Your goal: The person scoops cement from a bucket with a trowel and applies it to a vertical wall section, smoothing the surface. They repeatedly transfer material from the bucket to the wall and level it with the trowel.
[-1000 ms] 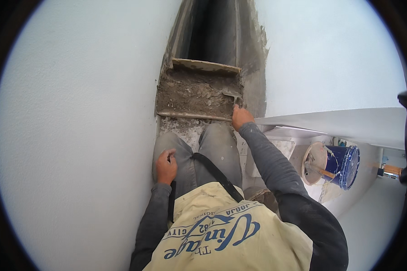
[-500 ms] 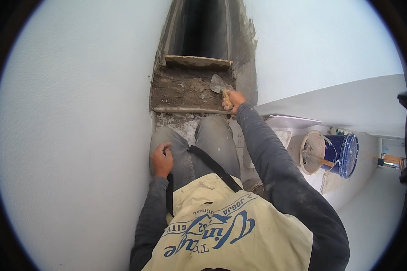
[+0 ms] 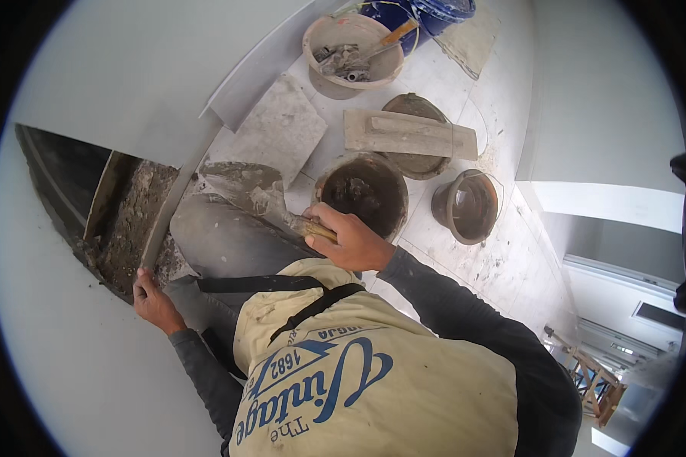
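My right hand [image 3: 351, 238] is closed round the wooden handle of a trowel [image 3: 244, 184], whose blade is smeared with grey mortar. The blade hangs over my right knee, beside a bucket [image 3: 399, 199] with dark wet mortar in it. At the left, my left hand [image 3: 156, 302] has its fingers closed on the near end of a pale strip [image 3: 165, 217]. This strip edges a bed of rough mortar [image 3: 128, 221] in the wall opening. Across the bed's far side stands a thin board [image 3: 103, 190].
A tub [image 3: 312, 53] holds tools, with a blue bucket [image 3: 442, 9] behind it. A plank float [image 3: 411, 135] lies across another bucket [image 3: 427, 166]. A smaller pail [image 3: 466, 206] stands farther right. A dusty flat board [image 3: 278, 126] lies on the tiled floor.
My view has swung right, toward the buckets. The trowel has left the mortar bed and come over my knee near the mortar bucket. My left hand has moved from my thigh to the strip.
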The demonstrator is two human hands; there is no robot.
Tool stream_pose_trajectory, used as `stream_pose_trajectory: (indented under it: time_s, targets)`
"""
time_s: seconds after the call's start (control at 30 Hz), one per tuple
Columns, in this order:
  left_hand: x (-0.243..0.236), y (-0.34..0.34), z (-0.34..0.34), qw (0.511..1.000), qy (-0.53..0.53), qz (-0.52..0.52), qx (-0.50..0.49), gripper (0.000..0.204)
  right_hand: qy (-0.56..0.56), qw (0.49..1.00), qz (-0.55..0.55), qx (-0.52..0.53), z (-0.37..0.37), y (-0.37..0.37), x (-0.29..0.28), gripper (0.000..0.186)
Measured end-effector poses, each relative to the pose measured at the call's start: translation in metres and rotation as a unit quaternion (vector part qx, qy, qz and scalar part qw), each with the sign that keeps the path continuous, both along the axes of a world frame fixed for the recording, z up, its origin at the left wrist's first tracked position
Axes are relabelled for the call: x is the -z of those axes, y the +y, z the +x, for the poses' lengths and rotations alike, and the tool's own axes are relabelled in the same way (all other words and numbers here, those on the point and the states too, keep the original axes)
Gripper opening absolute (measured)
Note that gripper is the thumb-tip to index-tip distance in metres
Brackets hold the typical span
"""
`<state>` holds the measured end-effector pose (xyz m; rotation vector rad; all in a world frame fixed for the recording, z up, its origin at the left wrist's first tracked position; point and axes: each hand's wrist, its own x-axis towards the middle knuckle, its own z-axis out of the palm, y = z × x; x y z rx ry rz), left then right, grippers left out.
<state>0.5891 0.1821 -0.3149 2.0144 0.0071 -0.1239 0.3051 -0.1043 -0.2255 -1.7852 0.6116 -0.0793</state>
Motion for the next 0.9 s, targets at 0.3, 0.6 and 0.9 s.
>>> stream_pose_trajectory:
  time_s: [0.3, 0.6, 0.9]
  targets:
    - [-0.020, -0.217, -0.098, 0.859, 0.023, -0.051, 0.509, 0.024, 0.126, 0.868, -0.193, 0.440, -0.230, -0.080, 0.021, 0.027]
    - [0.014, -0.257, -0.149, 0.845, 0.000, 0.069, 0.531, 0.040, 0.071, 0.815, -0.315, 0.481, -0.229, -0.157, 0.050, 0.027]
    - [0.021, -0.430, -0.207, 0.725, -0.228, 0.016, 0.649, 0.046, -0.011, 0.829, -0.177, 0.531, -0.171, -0.137, 0.008, 0.017]
